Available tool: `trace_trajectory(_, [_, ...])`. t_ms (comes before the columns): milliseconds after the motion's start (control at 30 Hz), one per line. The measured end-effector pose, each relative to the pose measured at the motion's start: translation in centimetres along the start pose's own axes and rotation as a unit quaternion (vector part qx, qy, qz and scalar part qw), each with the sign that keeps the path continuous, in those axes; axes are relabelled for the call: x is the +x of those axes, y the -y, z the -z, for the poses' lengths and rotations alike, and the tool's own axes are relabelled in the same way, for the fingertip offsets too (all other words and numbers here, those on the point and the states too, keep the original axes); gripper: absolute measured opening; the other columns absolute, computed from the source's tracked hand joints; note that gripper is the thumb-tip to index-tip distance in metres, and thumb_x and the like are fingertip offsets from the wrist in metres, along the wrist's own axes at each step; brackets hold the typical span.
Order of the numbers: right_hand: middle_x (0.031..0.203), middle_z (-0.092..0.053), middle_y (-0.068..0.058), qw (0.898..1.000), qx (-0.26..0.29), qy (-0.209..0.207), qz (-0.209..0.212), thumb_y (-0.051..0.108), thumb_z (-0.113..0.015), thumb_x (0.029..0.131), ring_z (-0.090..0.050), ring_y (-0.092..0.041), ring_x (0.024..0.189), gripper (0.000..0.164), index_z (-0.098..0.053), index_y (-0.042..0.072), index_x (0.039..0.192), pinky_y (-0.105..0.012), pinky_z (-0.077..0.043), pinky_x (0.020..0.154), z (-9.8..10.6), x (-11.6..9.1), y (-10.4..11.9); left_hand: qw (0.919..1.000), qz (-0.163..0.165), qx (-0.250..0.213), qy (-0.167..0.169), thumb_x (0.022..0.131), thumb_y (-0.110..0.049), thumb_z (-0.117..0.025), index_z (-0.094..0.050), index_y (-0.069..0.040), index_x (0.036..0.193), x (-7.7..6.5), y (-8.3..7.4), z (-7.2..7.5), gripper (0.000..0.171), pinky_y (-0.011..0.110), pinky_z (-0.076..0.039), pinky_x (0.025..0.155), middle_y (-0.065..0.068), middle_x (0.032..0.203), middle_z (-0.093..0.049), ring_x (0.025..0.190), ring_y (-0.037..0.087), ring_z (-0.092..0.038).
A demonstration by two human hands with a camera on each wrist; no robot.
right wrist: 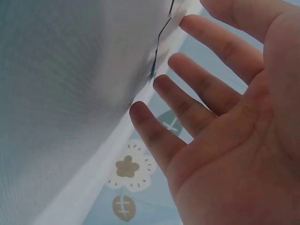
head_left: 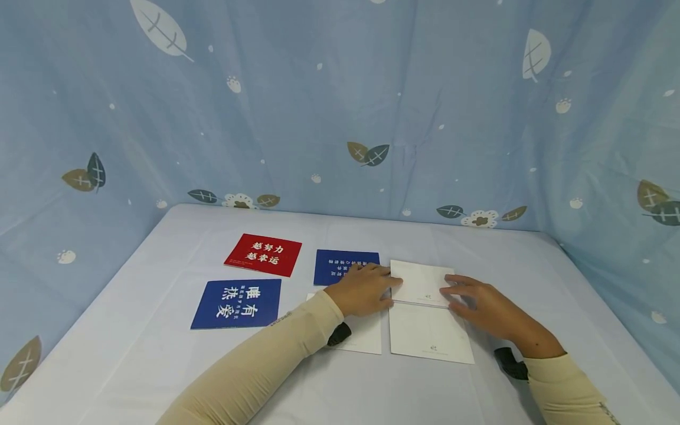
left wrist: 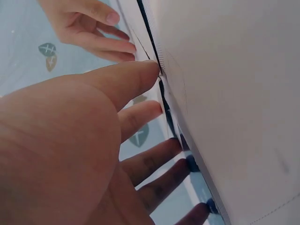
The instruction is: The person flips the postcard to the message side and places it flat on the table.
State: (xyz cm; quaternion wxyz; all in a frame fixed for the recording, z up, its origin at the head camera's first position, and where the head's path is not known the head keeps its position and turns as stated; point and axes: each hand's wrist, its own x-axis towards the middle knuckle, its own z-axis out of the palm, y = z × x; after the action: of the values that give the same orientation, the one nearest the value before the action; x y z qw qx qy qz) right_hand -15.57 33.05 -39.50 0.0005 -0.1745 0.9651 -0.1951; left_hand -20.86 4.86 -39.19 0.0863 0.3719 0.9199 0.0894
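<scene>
Two flat white square booklets lie one behind the other in the head view, the rear one and the front one, each with a small printed mark. My left hand touches the rear booklet's left edge with its thumb and index fingertip, its other fingers over a blue booklet with white characters. At the rear booklet's right edge, my right hand rests its fingertips, fingers loosely extended. Neither hand grips anything. Another white booklet lies partly hidden under my left wrist.
A red booklet with white characters lies at the back left of the white table. In front of it is a second blue booklet. A blue leaf-patterned curtain stands behind and along both sides.
</scene>
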Motion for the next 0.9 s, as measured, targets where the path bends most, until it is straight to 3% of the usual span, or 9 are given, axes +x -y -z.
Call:
trace_trajectory(367, [0.149,-0.049,-0.023,1.0,0.004,0.025,-0.017,0.017,-0.069,0.094,-0.041,-0.048,0.139,0.041,-0.064,0.003,0.132,-0.06,-0.043,0.105,0.05,-0.04,0.19,0.9999,0.007,-0.01,0.01,0.102,-0.039,-0.056,-0.046,-0.036,0.149,-0.15,0.06,0.0,0.049,0.059,-0.026,0.12,0.005,0.162,-0.035,0.151,0.027,-0.03])
trace_trajectory(700, [0.154,-0.04,-0.026,0.998,0.011,0.048,-0.026,0.02,-0.067,0.096,-0.036,-0.051,0.14,0.048,-0.058,0.002,0.139,-0.062,-0.042,0.106,0.05,-0.03,0.2,0.9996,-0.002,0.023,0.017,0.103,-0.043,-0.052,-0.039,-0.036,0.153,-0.23,0.17,-0.3,0.053,0.055,-0.027,0.121,0.001,0.164,-0.031,0.152,0.024,-0.028])
trace_trajectory(900, [0.154,-0.04,-0.027,0.998,0.011,0.054,-0.031,0.021,-0.067,0.096,-0.037,-0.051,0.14,0.05,-0.056,0.002,0.14,-0.063,-0.041,0.106,0.07,-0.15,0.26,0.9998,-0.007,-0.012,0.014,0.101,-0.04,-0.058,-0.045,-0.034,0.15,-0.28,-0.01,-0.13,0.051,0.055,-0.026,0.122,0.001,0.164,-0.03,0.153,0.024,-0.026])
